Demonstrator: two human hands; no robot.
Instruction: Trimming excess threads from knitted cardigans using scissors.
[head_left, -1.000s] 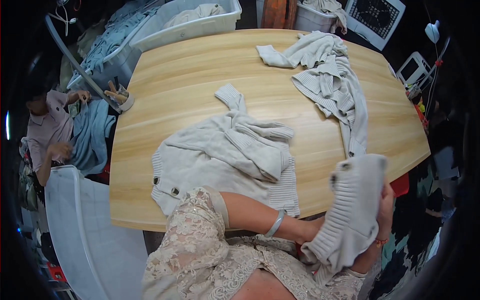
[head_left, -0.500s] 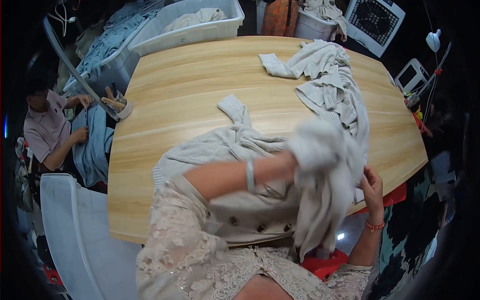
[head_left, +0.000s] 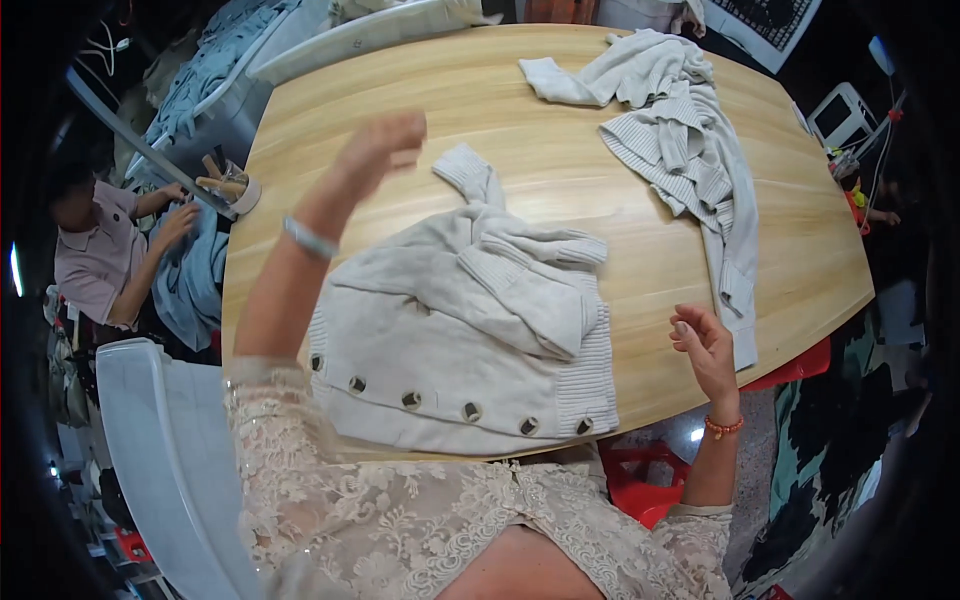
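A light beige knit cardigan [head_left: 430,320] lies on the table in front of me, its dark round buttons in a row along the near edge. One sleeve is folded over its body and a ribbed cuff points to the far side. My left hand [head_left: 378,155], slightly blurred, is raised over the table to the left, empty with its fingers loosely apart. To the right of the cardigan, my right hand [head_left: 708,355] hovers near the table's edge, fingers loosely bent around nothing. A second beige knit garment [head_left: 690,140] lies crumpled along the table's right side, its sleeve near my right hand.
The wooden table [head_left: 350,130] has a curved edge. White bins [head_left: 370,35] with clothes stand beyond it; a cup of tools [head_left: 245,195] sits at its left edge. At the left, a person [head_left: 100,250] handles blue cloth. A red stool [head_left: 640,480] is below the near edge.
My left hand has swung from right to far left and let go of the beige garment it held. The cardigan is now uncovered. My right hand has moved slightly left and up.
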